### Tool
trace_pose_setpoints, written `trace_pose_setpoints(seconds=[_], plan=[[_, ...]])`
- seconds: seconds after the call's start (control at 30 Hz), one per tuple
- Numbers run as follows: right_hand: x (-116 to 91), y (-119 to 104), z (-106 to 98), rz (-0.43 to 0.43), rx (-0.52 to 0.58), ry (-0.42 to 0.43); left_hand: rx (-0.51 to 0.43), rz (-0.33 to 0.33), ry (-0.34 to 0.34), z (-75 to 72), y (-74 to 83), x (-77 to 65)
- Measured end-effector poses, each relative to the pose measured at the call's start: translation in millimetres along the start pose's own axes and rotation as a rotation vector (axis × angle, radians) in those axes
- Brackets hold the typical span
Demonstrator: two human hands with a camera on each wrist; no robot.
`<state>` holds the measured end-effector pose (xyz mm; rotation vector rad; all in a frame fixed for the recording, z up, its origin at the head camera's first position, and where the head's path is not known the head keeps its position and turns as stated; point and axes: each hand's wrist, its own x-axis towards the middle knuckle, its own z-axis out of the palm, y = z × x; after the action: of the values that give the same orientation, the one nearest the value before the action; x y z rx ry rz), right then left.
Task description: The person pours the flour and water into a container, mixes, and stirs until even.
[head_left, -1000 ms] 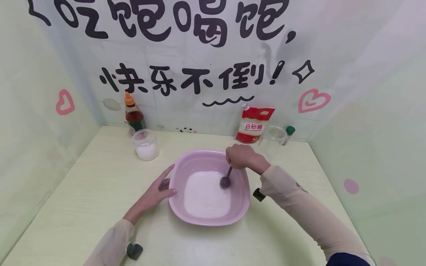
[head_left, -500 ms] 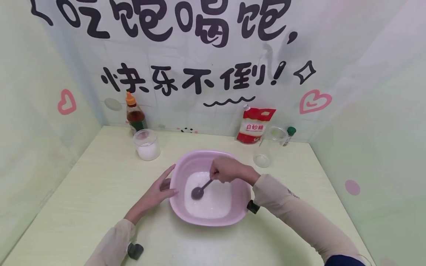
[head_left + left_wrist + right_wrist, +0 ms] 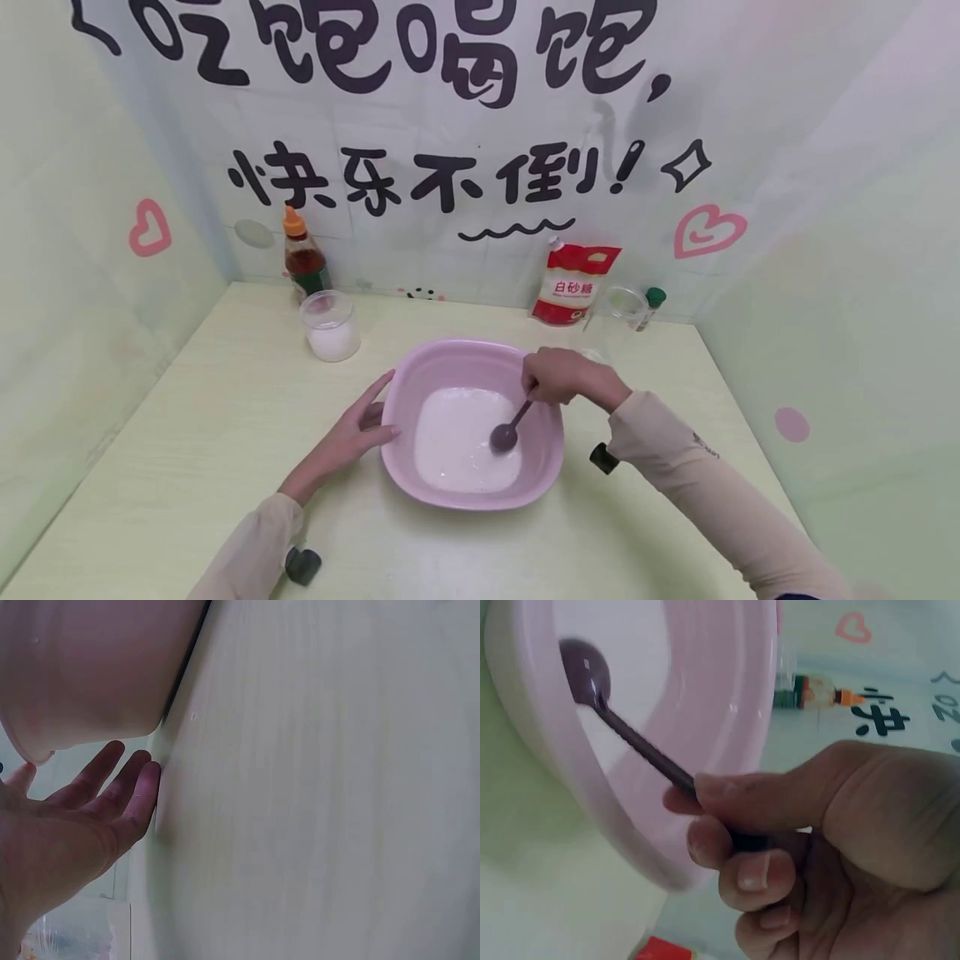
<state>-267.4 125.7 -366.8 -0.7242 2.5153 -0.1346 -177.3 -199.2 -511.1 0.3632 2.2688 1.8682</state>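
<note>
A pink basin [image 3: 544, 454] with white liquid [image 3: 453, 442] in it stands on the table. My right hand [image 3: 561, 375] reaches over its right rim and grips the handle of a dark brown spoon [image 3: 504, 437]. In the head view the spoon's bowl overlaps the right part of the liquid. Thumb and curled fingers of the right hand [image 3: 780, 847] wrap the handle in the right wrist view. My left hand [image 3: 347, 437] rests at the basin's left rim, thumb on the rim and relaxed fingers along the outer wall. Those fingers [image 3: 135, 799] are spread in the left wrist view.
Behind the basin on the left are a clear jar [image 3: 330, 337] of white contents and an orange-capped sauce bottle [image 3: 304, 260]. At the back right stand a red-and-white sugar pouch [image 3: 573, 285], a clear container [image 3: 624, 304] and a green-capped small bottle [image 3: 654, 300].
My right hand has swept the spoon left across the basin and back to the right, its bowl now slightly nearer me than at first. The left hand and basin have stayed put.
</note>
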Motion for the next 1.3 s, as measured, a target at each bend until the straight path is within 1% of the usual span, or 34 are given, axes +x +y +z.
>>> trace_pose_setpoints(seconds=[0.1, 0.17, 0.23, 0.3, 0.43, 0.53, 0.67, 0.77, 0.83, 0.9, 1.0, 1.07, 1.13, 1.23, 1.3], plan=[[4.0, 6.2, -5.5, 0.026, -0.082, 0.119, 0.001, -0.004, 0.002, 0.2, -0.2, -0.4], [8.2, 7.5, -7.4, 0.007, -0.114, 0.184, -0.007, -0.009, 0.004, 0.7, -0.4, -0.4], [12.6, 6.5, -7.6, -0.015, -0.121, 0.22, -0.013, -0.01, 0.003, 1.0, -0.2, -0.6], [16.6, 4.1, -6.8, -0.045, -0.105, 0.231, -0.017, -0.007, 0.001, 1.1, -0.3, -0.4], [22.4, -4.9, -1.0, -0.107, -0.057, 0.205, -0.018, -0.001, 0.0, 1.2, 0.1, -0.5], [24.1, -15.1, 6.2, -0.181, -0.045, 0.168, -0.017, 0.006, 0.003, 1.1, -0.4, -0.6], [20.5, -30.8, 16.2, -0.297, -0.032, 0.102, -0.01, 0.025, 0.004, 0.6, -2.3, -0.6], [14.0, -38.9, 21.9, -0.339, -0.022, 0.028, -0.01, 0.03, -0.001, 0.4, -2.7, -0.6], [9.3, -39.6, 23.8, -0.336, -0.029, -0.01, -0.014, 0.024, 0.0, 0.4, -2.0, -0.8], [5.5, -36.0, 23.7, -0.311, -0.03, -0.041, -0.015, 0.021, 0.0, 0.5, -1.3, -0.7], [1.9, -23.9, 19.8, -0.221, 0.016, -0.078, -0.02, 0.015, -0.001, 0.6, -0.6, -0.6], [0.6, -14.3, 14.9, -0.14, 0.052, -0.083, -0.019, 0.013, -0.005, 0.7, -0.3, -0.5], [0.3, -5.0, 9.1, -0.067, 0.064, -0.061, -0.017, 0.011, -0.008, 0.6, -0.1, -0.4], [1.0, 5.1, -0.2, 0.008, 0.011, 0.022, -0.011, 0.007, -0.007, 0.4, 0.4, -0.4], [3.9, 9.4, -4.8, 0.039, -0.025, 0.081, -0.01, 0.005, -0.005, 0.2, 0.6, -0.4]])
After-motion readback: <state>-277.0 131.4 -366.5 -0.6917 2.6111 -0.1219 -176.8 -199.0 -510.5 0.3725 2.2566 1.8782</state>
